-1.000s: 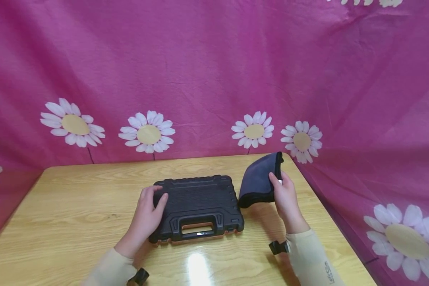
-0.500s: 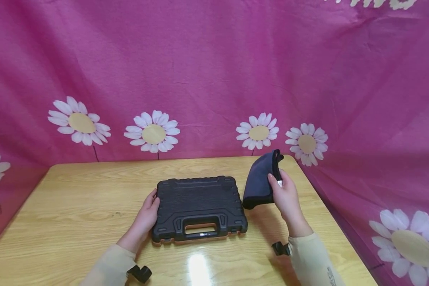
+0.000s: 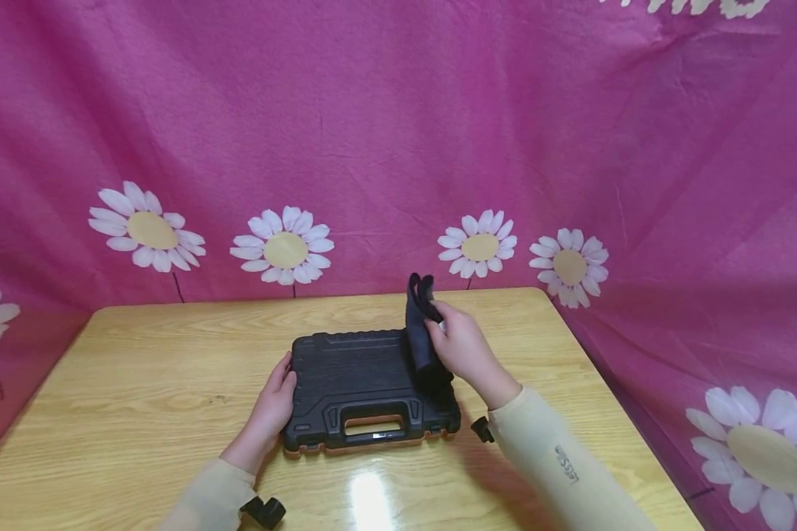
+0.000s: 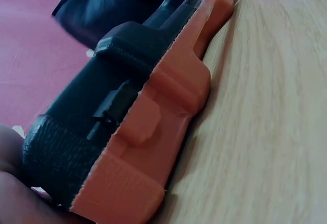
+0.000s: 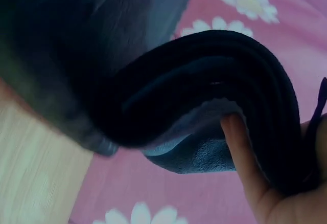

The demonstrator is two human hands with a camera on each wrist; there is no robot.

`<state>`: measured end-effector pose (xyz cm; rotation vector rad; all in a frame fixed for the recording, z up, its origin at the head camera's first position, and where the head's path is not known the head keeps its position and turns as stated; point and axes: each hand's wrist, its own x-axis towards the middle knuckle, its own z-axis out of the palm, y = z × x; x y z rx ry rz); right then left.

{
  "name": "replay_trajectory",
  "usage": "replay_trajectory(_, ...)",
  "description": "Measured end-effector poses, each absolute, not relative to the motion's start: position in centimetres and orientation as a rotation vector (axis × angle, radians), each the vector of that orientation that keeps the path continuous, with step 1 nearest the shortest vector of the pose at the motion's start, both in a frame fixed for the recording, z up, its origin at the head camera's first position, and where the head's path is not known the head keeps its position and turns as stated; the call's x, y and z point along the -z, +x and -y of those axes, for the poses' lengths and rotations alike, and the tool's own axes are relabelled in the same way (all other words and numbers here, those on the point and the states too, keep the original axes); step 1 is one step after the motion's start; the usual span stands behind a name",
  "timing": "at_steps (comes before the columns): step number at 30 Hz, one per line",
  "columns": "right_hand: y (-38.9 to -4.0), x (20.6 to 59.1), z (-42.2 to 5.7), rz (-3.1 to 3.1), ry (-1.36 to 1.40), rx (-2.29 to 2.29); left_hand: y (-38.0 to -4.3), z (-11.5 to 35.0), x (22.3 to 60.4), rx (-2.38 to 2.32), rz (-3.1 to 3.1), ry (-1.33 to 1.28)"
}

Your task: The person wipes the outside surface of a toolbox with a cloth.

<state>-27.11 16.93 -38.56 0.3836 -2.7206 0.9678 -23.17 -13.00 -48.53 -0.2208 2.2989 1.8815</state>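
A black plastic tool case with an orange lower half lies flat on the table, its carry handle towards me. My left hand touches the case's left side, fingers along that edge; the left wrist view shows part of it beside the case's end. Over the right end of the lid, my right hand grips a folded grey-blue fabric piece with thick black edging. In the right wrist view the fabric curves in several layers, with a finger against its inner fold. The fabric hides the case's right part.
Beneath the case is a light wood table with rounded far corners. A pink curtain with large daisies hangs behind it and along its sides. Small black wrist mounts show below both sleeves.
My left hand went from over the lid's left edge to the case's side. My right hand carried the fabric leftward, from beside the case to over its right end.
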Motion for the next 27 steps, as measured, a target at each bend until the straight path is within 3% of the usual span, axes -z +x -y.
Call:
replay_trajectory(17,-28.5,39.9,-7.1,2.894,0.882,-0.331,-22.9,13.2,49.2,-1.892,-2.308,-0.238)
replay_trajectory(27,-28.7,40.7,-3.1,2.931,0.95,0.086,-23.0,13.3,49.1,-1.878,-2.322,-0.245)
